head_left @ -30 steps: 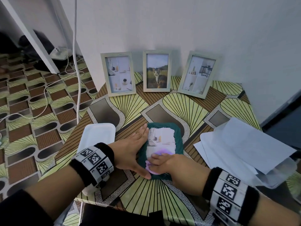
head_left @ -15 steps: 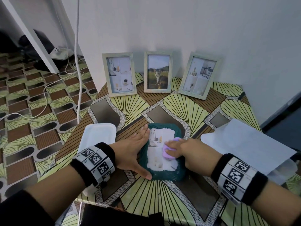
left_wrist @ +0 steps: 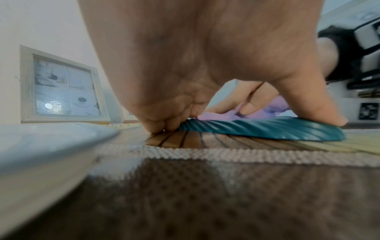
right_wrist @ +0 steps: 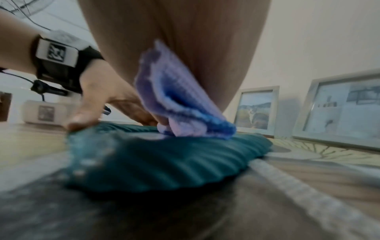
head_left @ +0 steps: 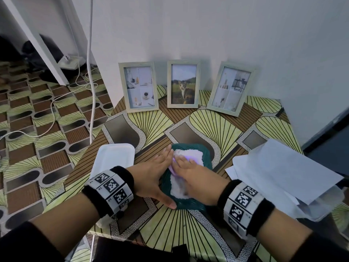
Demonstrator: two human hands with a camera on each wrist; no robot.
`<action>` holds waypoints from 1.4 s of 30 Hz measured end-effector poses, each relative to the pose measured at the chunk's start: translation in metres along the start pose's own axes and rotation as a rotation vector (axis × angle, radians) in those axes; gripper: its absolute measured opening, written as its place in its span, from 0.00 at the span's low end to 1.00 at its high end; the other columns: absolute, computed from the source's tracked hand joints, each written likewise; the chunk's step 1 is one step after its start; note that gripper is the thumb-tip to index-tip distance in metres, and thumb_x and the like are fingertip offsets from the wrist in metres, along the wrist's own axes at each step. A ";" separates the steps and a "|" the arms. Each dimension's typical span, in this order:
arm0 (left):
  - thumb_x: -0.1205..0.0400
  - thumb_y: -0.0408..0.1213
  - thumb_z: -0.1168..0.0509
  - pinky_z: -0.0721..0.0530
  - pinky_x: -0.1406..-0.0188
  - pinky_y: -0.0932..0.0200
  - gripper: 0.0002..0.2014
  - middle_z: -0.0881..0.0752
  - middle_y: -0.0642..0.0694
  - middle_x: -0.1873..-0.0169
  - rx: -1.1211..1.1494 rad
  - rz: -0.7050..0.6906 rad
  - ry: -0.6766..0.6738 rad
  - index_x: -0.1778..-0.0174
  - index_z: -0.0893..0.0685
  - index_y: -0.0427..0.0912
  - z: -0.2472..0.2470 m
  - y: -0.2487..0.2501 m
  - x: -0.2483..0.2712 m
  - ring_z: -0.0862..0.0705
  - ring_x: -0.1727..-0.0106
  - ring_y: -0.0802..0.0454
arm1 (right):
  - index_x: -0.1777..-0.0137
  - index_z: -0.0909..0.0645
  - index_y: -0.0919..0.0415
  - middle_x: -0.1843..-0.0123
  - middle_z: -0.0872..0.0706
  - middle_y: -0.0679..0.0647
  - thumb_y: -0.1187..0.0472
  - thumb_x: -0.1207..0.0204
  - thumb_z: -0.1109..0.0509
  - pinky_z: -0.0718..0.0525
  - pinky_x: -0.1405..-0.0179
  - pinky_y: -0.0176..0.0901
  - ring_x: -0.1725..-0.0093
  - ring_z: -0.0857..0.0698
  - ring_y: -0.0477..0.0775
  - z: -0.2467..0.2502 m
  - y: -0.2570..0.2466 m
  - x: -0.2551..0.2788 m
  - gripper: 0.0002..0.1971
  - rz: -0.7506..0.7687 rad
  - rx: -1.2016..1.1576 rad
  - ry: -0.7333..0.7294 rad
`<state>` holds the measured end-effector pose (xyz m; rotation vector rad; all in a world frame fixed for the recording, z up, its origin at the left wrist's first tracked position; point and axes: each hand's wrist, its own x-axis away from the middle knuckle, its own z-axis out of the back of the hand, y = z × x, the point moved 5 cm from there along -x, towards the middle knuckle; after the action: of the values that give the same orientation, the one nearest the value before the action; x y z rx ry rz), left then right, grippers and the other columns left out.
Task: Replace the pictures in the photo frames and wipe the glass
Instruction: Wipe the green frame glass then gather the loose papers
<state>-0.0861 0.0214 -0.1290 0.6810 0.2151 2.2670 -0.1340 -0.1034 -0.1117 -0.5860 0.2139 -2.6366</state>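
A teal ribbed photo frame (head_left: 206, 154) lies flat on the patterned table, glass up, with a pale picture in it. My left hand (head_left: 154, 176) stays open, fingers straight along the frame's left edge, thumb on its near corner. My right hand (head_left: 190, 174) lies on the glass and holds a folded purple cloth (head_left: 172, 169) against the far left part of it. The right wrist view shows the cloth (right_wrist: 179, 100) bunched under my palm on the frame (right_wrist: 164, 164). From the left wrist, the frame (left_wrist: 267, 129) and cloth (left_wrist: 269, 108) are visible.
Three pale wooden frames lean on the wall: left (head_left: 138, 86), middle with a cat picture (head_left: 183, 84), right (head_left: 230, 88). A white tray (head_left: 113, 159) lies left of my hand. White papers (head_left: 283, 167) and a clear sleeve (head_left: 321, 205) lie right. A white cable (head_left: 90, 72) hangs left.
My right hand has slid the cloth from the near end of the glass to its middle right, then to the far left. My left hand has stayed in place.
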 end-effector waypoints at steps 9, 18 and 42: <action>0.38 0.75 0.29 0.63 0.19 0.65 0.73 0.76 0.51 0.19 -0.015 0.003 -0.015 0.18 0.75 0.44 0.001 -0.001 -0.001 0.69 0.17 0.59 | 0.13 0.47 0.59 0.11 0.52 0.57 0.63 0.12 0.49 0.58 0.16 0.36 0.12 0.53 0.50 -0.011 -0.009 0.027 0.27 0.129 -0.153 0.044; 0.38 0.76 0.30 0.61 0.20 0.62 0.70 0.75 0.55 0.19 -0.015 0.018 -0.034 0.16 0.71 0.48 0.003 -0.005 0.000 0.65 0.17 0.61 | 0.40 0.11 0.53 0.42 0.09 0.44 0.55 0.16 0.35 0.19 0.31 0.50 0.39 0.14 0.41 0.015 0.062 0.059 0.12 -0.189 -1.006 0.628; 0.19 0.38 0.35 0.22 0.51 0.50 0.03 0.15 0.49 0.59 -0.026 -0.279 0.254 0.55 0.19 0.42 0.016 0.090 0.010 0.19 0.57 0.48 | 0.31 0.20 0.60 0.29 0.17 0.52 0.45 0.12 0.45 0.30 0.24 0.46 0.29 0.21 0.45 -0.029 0.058 0.060 0.23 -0.437 -1.708 0.673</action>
<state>-0.1394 -0.0361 -0.0803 0.3242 0.3772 2.0763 -0.1743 -0.1803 -0.1295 -0.0790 2.8293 -2.2323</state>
